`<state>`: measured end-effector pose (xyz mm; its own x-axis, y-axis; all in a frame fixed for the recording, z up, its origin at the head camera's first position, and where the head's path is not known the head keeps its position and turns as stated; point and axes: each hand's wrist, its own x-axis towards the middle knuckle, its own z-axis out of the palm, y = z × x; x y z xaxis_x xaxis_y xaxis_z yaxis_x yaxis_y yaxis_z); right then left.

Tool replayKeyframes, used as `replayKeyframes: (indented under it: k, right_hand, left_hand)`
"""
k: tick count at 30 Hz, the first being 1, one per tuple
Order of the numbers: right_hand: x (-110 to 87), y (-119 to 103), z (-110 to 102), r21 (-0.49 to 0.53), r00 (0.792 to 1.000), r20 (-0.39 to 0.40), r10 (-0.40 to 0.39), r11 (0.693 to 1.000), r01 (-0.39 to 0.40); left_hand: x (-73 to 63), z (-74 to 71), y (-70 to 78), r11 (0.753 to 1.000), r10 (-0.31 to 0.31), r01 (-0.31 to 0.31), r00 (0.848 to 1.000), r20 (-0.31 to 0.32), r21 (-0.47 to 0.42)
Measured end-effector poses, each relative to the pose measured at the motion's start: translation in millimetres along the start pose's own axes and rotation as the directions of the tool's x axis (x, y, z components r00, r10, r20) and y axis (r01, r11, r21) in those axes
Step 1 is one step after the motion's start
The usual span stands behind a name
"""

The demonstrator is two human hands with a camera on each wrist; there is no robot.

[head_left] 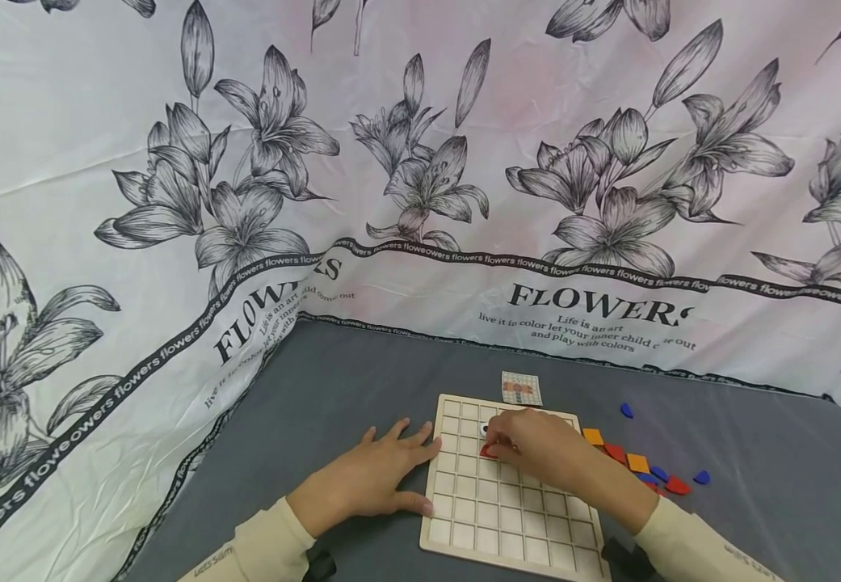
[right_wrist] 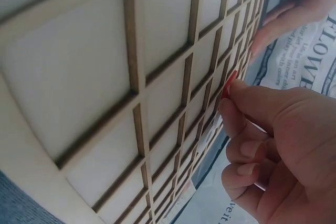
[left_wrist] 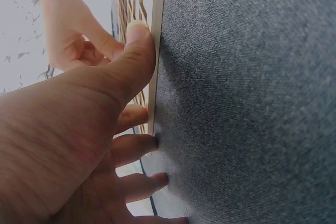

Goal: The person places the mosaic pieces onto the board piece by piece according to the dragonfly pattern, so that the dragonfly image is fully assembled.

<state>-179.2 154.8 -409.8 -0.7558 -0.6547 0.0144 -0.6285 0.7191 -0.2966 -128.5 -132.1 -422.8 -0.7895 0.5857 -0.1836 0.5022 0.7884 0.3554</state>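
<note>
A wooden grid board [head_left: 465,512] with square cells lies on the grey cloth. My right hand [head_left: 540,444] is over its upper part and pinches a small red tile [right_wrist: 229,83] between thumb and forefinger, at a cell. Just beyond those fingers sits a white tile with a dark spot [head_left: 485,429], partly covered by the hand. The left hand [head_left: 384,473] has its fingers spread and touches the board's left edge, the thumb [left_wrist: 137,35] lying against the rim.
Right of the board lie loose tiles: orange squares [head_left: 637,463], red rounded pieces [head_left: 677,485] and blue ones [head_left: 702,477], with another blue piece [head_left: 627,411] farther back. A small pattern card [head_left: 520,389] is behind the board. A flower-printed curtain [head_left: 420,299] hangs around the back and left.
</note>
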Motion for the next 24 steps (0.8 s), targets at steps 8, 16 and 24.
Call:
replayKeyframes:
  k: [8,16,24]
  right_hand:
    - [-8.6,-5.8,1.3,-0.097,0.998,-0.047,-0.047,0.994,0.042]
    - [-19.9,-11.9,2.8,-0.085,0.999,-0.042,-0.028,0.996,0.024]
    - [-30.3,-12.2,5.4,-0.138,0.996,-0.078,-0.052,0.990,0.040]
  left_hand:
    - [-1.2,-0.7,0.7,1.000,-0.003,0.003,1.000,0.002,-0.002]
    - [-0.7,-2.1,2.9,1.000,-0.008,0.008,1.000,0.002,-0.011]
    - [-1.3,-2.6,3.9,1.000,-0.010,0.010,1.000,0.006,-0.025]
